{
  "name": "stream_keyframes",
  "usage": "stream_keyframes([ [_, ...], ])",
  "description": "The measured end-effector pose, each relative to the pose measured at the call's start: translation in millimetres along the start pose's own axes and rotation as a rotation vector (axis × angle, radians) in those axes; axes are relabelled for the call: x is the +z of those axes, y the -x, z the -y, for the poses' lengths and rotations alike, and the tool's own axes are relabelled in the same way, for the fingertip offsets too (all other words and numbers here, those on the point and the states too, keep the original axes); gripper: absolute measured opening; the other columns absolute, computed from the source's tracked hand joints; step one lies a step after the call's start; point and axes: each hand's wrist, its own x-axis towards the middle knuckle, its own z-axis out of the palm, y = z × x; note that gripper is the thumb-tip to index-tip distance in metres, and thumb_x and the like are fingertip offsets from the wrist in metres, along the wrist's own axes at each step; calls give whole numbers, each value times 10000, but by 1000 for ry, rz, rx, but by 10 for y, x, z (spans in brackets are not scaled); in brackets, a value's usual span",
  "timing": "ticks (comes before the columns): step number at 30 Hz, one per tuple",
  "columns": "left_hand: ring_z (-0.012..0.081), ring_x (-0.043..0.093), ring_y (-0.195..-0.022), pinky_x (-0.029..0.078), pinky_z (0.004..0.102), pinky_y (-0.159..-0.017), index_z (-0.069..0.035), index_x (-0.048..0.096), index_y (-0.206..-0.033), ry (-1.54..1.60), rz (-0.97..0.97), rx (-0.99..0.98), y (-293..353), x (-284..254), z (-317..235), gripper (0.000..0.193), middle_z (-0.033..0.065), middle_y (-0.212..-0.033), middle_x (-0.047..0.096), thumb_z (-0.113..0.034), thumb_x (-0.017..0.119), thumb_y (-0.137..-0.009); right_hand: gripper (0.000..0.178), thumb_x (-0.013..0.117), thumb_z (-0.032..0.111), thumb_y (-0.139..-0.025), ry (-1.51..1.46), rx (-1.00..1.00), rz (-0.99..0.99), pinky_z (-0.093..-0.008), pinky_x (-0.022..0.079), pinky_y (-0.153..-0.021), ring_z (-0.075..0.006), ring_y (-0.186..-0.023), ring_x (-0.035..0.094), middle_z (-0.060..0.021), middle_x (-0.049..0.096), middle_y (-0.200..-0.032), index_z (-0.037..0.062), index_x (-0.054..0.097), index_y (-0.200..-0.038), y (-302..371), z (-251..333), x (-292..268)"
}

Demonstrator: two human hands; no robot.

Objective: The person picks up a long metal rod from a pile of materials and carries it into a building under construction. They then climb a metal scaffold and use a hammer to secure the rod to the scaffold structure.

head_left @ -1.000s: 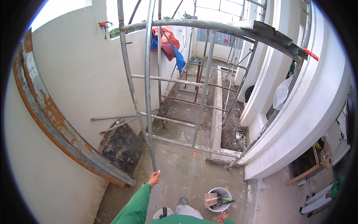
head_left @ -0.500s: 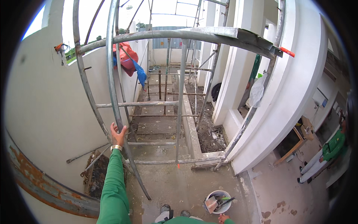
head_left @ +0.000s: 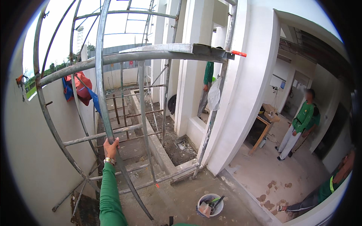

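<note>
My left hand (head_left: 111,148) is wrapped round a long grey metal bar (head_left: 101,75), which stands nearly upright and leans a little. The bar's lower end reaches toward the wet concrete floor, and its upper part passes in front of the scaffold frame (head_left: 147,57). A watch is on my left wrist, below a green sleeve. On the floor to the right stands a white bucket (head_left: 220,211) with a trowel and other hand tools in it. My right hand is out of view.
A metal plank (head_left: 162,48) lies across the scaffold. Red and blue cloths (head_left: 83,90) hang at the left wall. White columns (head_left: 188,75) rise on the right, with a doorway beyond. Several people in green tops, including one person (head_left: 301,116), are there. A wooden table (head_left: 260,130) stands inside.
The view has swung to the right, bringing more of the doorway and people into sight. My left hand keeps hold of the bar. My right hand, earlier beside the bucket, has left the view.
</note>
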Motion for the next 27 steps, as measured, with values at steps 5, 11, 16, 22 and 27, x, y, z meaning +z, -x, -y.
stream_keyframes([
  [5, 72, 496, -478, 393, 238, -435, -71, 568, -788, 42, 69, -23, -16, 982, 163, 196, -19, -614, 541, -190, 721, -815, 377, 558, 379, -914, -64, 8, -60, -314, 396, -421, -154, -447, 493, -83, 579, -634, 19, 664, -874, 77, -121, -6],
  [11, 89, 520, -479, 422, 243, -421, -48, 578, -887, 63, 120, -27, 117, 1977, 599, 232, 1, -654, 585, -221, 714, -816, 370, 564, 374, -907, -78, 73, -79, -312, 395, -420, -153, -446, 494, -78, 581, -628, 20, 668, -865, 185, -258, -37],
  [16, 110, 525, -456, 420, 261, -410, -27, 572, -944, 66, 116, -51, 235, 2344, 853, 314, 44, -678, 608, -256, 733, -800, 365, 569, 369, -902, -60, 189, -33, -312, 394, -420, -152, -446, 495, -73, 583, -623, 22, 670, -858, 350, -640, -85],
  [22, 115, 530, -480, 412, 257, -406, -26, 541, -1004, 16, 129, -87, 459, 2612, 1069, 354, 60, -734, 620, -260, 724, -812, 358, 575, 364, -896, -34, 374, 23, -310, 393, -419, -151, -446, 496, -67, 585, -617, 24, 674, -850, 569, -1241, -207],
  [27, 137, 571, -547, 462, 275, -452, 29, 475, -1152, 26, 164, -155, 492, 2623, 1370, 553, 115, -871, 621, -310, 732, -799, 352, 580, 360, -891, -39, 430, 73, -309, 392, -419, -150, -445, 498, -62, 587, -612, 25, 676, -843, 744, -1397, -231],
])
